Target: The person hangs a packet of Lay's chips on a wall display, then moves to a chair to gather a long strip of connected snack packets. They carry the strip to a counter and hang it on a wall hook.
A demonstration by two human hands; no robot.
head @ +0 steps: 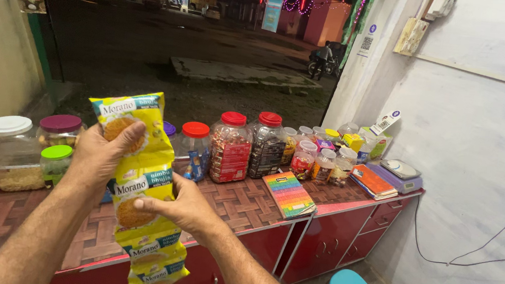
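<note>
I saw L hand (103, 155) clenched on strip (139, 193) top, R hand (181, 206) pinching mid; packets hung taut above desk (240, 202), prob. for control.

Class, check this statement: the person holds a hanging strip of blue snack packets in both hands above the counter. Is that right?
Not quite: the head view shows the strip of snack packets is yellow, not blue. The left hand and right hand do both hold it above the counter.
</note>
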